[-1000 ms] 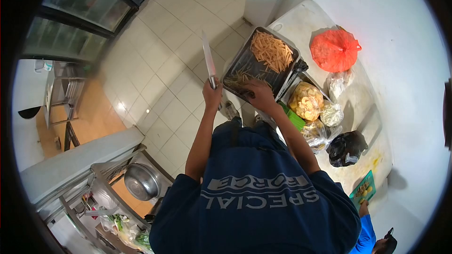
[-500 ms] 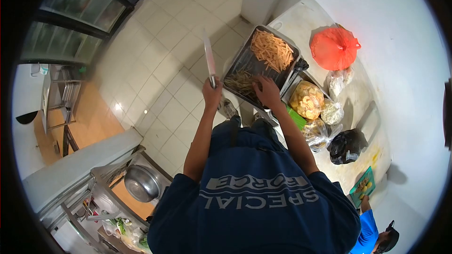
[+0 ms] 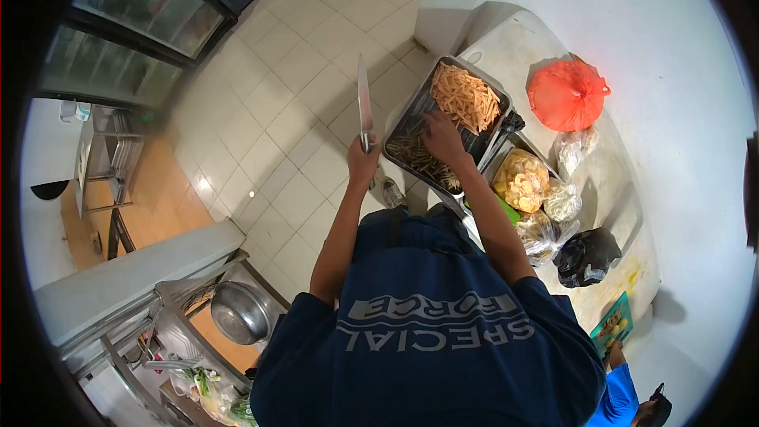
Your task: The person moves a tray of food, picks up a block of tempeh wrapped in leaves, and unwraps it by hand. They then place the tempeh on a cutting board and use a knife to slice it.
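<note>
A large knife [image 3: 364, 99] points away from me, its handle wrapped in my left hand [image 3: 363, 160] beside the tray. My right hand [image 3: 443, 139] is over the metal tray [image 3: 417, 100], its fingers touching the area between two heaps. Orange-tan cut strips [image 3: 466, 97] fill the far part of the tray. Thin greenish-brown strips [image 3: 409, 150] lie in its near left part, next to my right hand. Whether that hand pinches anything is hidden by its back.
On the white table [image 3: 601, 182] are a red bag [image 3: 568, 95], a bag of yellow slices [image 3: 521, 179], other clear bags and a black bag [image 3: 586, 257]. A co-worker in blue [image 3: 617, 398] is at a green board [image 3: 613, 323]. A metal bowl [image 3: 239, 312] stands lower left.
My right hand has moved slightly up, away from me, within the tray. The knife is still in my left hand and stands more upright in view. The whole view has shifted a little.
</note>
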